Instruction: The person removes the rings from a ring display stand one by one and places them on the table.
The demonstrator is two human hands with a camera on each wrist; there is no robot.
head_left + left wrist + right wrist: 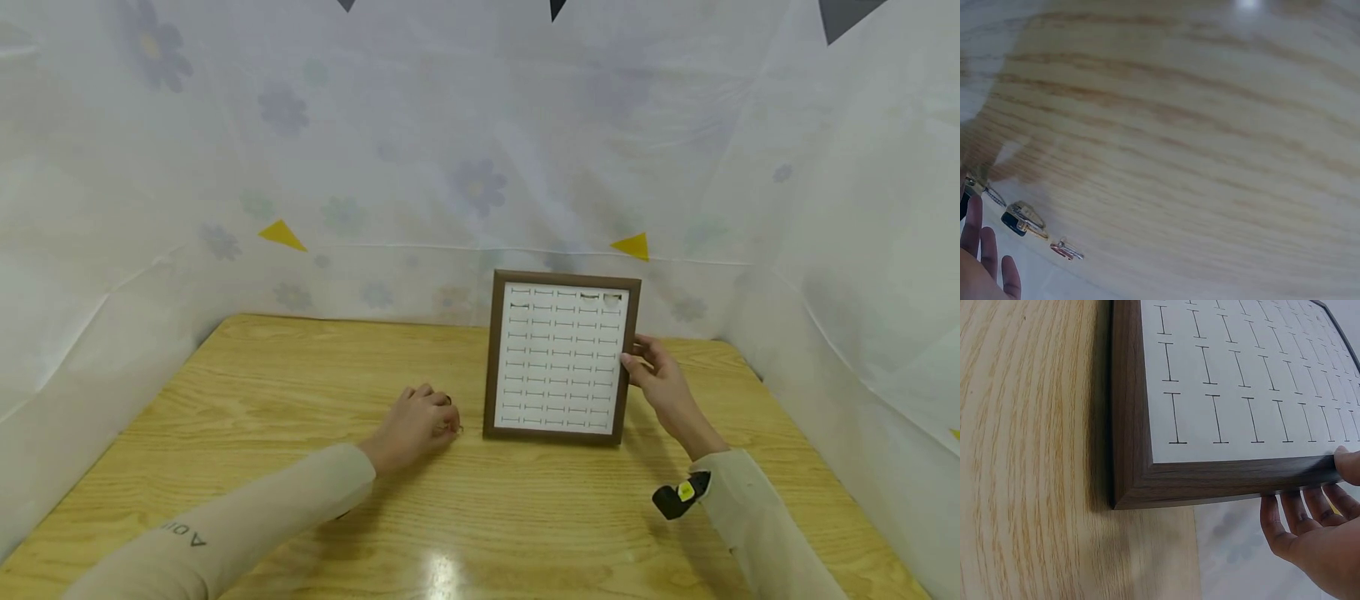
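Fingers of the right hand [656, 371] pinch the right edge of a wooden-framed slotted board [558, 358], upright at the desk's [262, 392] far side; the left hand [412, 425] curls over small rings [1029, 220], seemingly picking one up for slotting.

A glossy wooden table [285, 392] stands enclosed by white flower-printed sheeting [375, 150] with yellow triangles [282, 235].

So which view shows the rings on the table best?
The left wrist view: the rings lie on the table beside the left hand's fingers. The head view shows only a glint at the left hand; the right wrist view shows none.
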